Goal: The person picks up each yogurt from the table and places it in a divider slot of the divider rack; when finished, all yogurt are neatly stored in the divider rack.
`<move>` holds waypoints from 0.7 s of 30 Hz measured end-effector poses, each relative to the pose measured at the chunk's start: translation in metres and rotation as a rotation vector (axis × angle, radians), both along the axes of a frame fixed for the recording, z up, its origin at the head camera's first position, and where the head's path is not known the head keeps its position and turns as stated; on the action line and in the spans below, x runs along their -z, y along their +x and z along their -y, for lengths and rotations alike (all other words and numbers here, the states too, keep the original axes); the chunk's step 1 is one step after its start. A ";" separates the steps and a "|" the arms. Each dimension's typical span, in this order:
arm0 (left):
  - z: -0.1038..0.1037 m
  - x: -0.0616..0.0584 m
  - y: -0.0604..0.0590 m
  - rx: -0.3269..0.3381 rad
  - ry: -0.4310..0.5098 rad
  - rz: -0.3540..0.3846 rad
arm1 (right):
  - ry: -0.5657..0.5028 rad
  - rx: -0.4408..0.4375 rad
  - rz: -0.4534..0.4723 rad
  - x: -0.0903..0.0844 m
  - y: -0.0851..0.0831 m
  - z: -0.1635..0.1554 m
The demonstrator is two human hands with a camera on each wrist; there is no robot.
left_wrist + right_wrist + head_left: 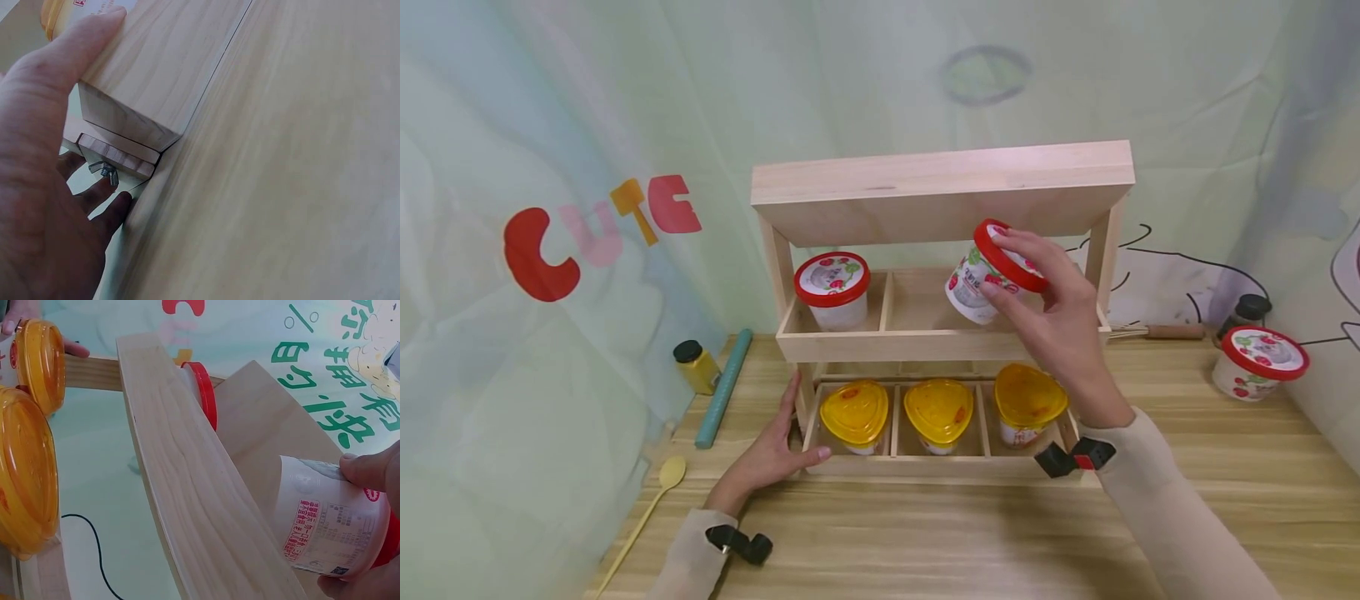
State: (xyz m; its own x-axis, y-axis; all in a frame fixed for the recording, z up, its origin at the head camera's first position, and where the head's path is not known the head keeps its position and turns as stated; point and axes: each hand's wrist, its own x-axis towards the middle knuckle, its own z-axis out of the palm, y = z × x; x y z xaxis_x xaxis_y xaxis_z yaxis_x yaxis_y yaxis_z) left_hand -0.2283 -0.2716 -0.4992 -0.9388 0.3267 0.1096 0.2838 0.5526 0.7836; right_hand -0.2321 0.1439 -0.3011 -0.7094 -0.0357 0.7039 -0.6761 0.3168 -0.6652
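The right hand (1060,325) pinches a red-lidded cup (988,275) by its rim, tilted, just above the wooden rack's (940,192) upper tray, right of its divider. The left hand (767,454), fingers spread flat, rests against the rack's lower left corner on the surface (925,542).

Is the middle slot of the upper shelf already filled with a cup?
No, the middle slot is bare; the right hand holds a red-lidded cup tilted beside it.

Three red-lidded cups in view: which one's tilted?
The red-lidded cup gripped by the right hand at the shelf's upper tier; the other two stand upright.
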 end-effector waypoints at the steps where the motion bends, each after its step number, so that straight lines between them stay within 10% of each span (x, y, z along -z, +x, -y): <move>1: 0.000 0.000 0.000 0.000 0.002 -0.001 | 0.002 -0.002 -0.007 0.000 -0.001 0.001; 21: 0.000 0.000 0.000 0.004 0.008 -0.003 | 0.244 0.013 -0.119 0.003 -0.033 0.031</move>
State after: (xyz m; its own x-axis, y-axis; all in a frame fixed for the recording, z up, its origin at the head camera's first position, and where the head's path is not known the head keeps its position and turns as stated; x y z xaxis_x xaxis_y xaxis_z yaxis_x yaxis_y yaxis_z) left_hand -0.2279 -0.2718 -0.4992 -0.9372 0.3295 0.1148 0.2882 0.5454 0.7871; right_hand -0.2646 0.1125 -0.3046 -0.6239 -0.2063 0.7538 -0.7396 0.4673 -0.4843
